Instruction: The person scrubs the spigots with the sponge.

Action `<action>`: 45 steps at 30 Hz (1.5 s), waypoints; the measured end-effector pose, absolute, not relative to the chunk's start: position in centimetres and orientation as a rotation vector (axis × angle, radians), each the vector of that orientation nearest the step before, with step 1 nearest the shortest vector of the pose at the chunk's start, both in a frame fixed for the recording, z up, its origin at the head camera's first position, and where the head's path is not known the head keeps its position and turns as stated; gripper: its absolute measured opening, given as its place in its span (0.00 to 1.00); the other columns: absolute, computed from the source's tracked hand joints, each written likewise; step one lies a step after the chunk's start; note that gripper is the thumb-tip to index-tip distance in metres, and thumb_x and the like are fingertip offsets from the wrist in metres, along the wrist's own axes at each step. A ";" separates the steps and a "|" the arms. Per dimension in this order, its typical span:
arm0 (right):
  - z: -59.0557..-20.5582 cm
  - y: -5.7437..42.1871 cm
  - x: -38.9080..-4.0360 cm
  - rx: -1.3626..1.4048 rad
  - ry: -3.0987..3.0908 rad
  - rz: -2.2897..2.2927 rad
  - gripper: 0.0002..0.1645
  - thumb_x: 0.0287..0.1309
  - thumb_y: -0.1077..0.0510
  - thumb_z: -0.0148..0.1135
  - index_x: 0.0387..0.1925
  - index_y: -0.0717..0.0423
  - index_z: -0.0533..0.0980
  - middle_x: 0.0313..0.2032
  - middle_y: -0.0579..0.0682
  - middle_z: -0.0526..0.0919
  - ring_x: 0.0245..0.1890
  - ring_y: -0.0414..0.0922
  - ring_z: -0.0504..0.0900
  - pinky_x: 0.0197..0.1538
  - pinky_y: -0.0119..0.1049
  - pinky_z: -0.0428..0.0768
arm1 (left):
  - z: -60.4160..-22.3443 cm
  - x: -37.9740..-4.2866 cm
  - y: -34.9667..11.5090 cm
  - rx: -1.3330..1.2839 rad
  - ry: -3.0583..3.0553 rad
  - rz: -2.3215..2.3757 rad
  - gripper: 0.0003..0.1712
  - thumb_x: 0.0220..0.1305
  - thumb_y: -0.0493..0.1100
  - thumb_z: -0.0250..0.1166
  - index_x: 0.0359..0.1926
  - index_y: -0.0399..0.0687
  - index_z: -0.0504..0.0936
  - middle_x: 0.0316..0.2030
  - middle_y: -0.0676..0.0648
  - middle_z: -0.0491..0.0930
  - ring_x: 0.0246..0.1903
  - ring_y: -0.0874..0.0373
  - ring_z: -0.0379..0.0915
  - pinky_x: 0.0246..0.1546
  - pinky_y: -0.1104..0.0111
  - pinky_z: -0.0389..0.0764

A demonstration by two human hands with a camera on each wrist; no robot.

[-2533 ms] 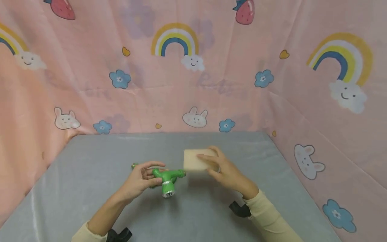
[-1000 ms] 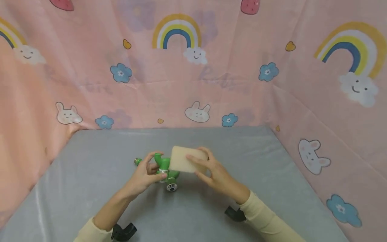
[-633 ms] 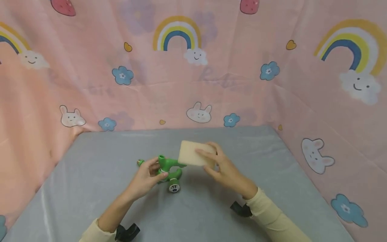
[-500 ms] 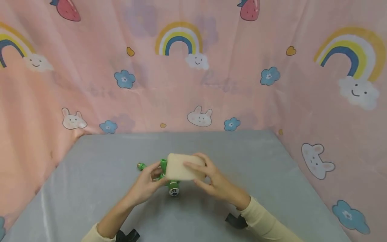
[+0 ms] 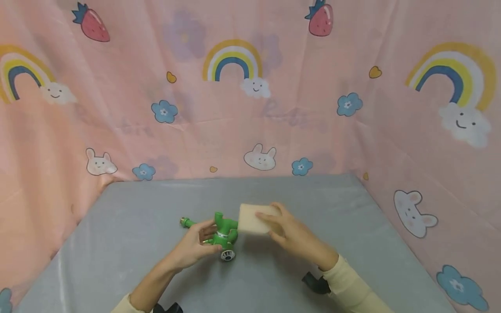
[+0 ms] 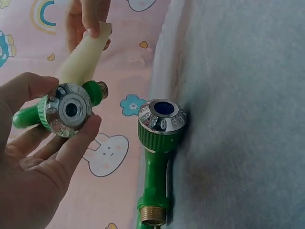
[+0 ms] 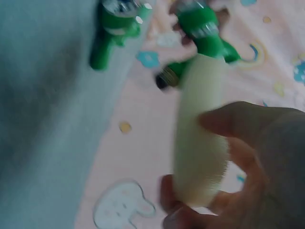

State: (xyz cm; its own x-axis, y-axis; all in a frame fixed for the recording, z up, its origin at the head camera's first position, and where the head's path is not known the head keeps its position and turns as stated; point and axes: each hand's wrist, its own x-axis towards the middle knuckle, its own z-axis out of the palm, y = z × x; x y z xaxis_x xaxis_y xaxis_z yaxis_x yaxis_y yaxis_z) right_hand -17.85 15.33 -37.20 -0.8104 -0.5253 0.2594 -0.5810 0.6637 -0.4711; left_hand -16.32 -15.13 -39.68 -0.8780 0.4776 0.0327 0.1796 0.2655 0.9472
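Observation:
My left hand (image 5: 192, 247) pinches a green tap (image 5: 226, 224) by its chrome-ringed knob (image 6: 71, 109), thumb on one side and fingers on the other. The tap's open spout points up in the head view; its threaded end (image 6: 101, 90) shows in the left wrist view. In my right hand (image 5: 295, 234) is a cream sponge block (image 5: 254, 219), gripped between thumb and fingers. The sponge's left end overlaps the tap's right arm. Below the held tap, a second green tap (image 6: 159, 157) with a chrome-ringed knob and brass thread lies on the table, partly hidden in the head view.
A grey cloth covers the table (image 5: 129, 243). Pink printed curtain (image 5: 297, 130) hangs behind it and along both sides. Black mounts (image 5: 316, 283) sit at both wrists, by the cream sleeves (image 5: 354, 284).
The held tap has turned from knob-down to spout-up. The sponge has shifted left over the tap and back right more than once, most recently rightward, uncovering the tap.

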 end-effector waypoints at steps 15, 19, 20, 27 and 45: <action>-36.9 13.1 -17.3 1.042 -2.457 1.043 0.37 0.58 0.68 0.69 0.68 0.46 0.75 0.67 0.61 0.64 0.61 0.58 0.73 0.52 0.48 0.84 | -39.5 -16.0 -14.8 0.741 2.250 1.628 0.35 0.74 0.43 0.60 0.76 0.36 0.60 0.72 0.33 0.66 0.64 0.35 0.72 0.61 0.52 0.80; -37.1 13.8 -17.9 0.986 -2.490 0.983 0.36 0.56 0.68 0.71 0.66 0.44 0.76 0.66 0.62 0.67 0.58 0.57 0.76 0.49 0.47 0.83 | -39.5 -16.3 -15.1 0.710 2.171 1.735 0.31 0.78 0.42 0.54 0.75 0.35 0.60 0.63 0.26 0.72 0.50 0.35 0.82 0.48 0.57 0.87; -37.0 13.9 -18.1 0.976 -2.503 0.967 0.36 0.56 0.67 0.71 0.66 0.44 0.76 0.66 0.63 0.67 0.57 0.57 0.77 0.47 0.45 0.83 | -39.6 -16.4 -15.2 0.690 2.177 1.746 0.29 0.78 0.42 0.54 0.74 0.36 0.62 0.58 0.26 0.76 0.43 0.37 0.84 0.44 0.54 0.88; -36.7 14.7 -18.1 0.869 -2.491 0.939 0.35 0.54 0.69 0.70 0.64 0.47 0.78 0.66 0.63 0.67 0.53 0.57 0.78 0.40 0.39 0.80 | -39.4 -16.9 -16.3 0.621 2.308 1.734 0.20 0.77 0.41 0.56 0.65 0.39 0.75 0.34 0.39 0.78 0.29 0.58 0.79 0.29 0.63 0.85; -37.4 11.0 -16.2 1.150 -2.360 1.176 0.36 0.60 0.69 0.66 0.69 0.48 0.73 0.69 0.61 0.61 0.64 0.60 0.71 0.55 0.43 0.84 | -38.4 -16.0 -15.3 0.788 2.236 1.835 0.28 0.61 0.26 0.66 0.62 0.30 0.73 0.58 0.29 0.75 0.40 0.66 0.79 0.36 0.71 0.85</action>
State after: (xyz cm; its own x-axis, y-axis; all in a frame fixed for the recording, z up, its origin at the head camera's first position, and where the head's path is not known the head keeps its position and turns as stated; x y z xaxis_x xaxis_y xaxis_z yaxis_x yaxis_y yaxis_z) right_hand -16.16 11.00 -37.43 -0.6513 -0.5373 0.5359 -0.7514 0.3577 -0.5545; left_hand -16.05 -15.31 -38.35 -0.8523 0.4777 0.2133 0.3025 0.1174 0.9459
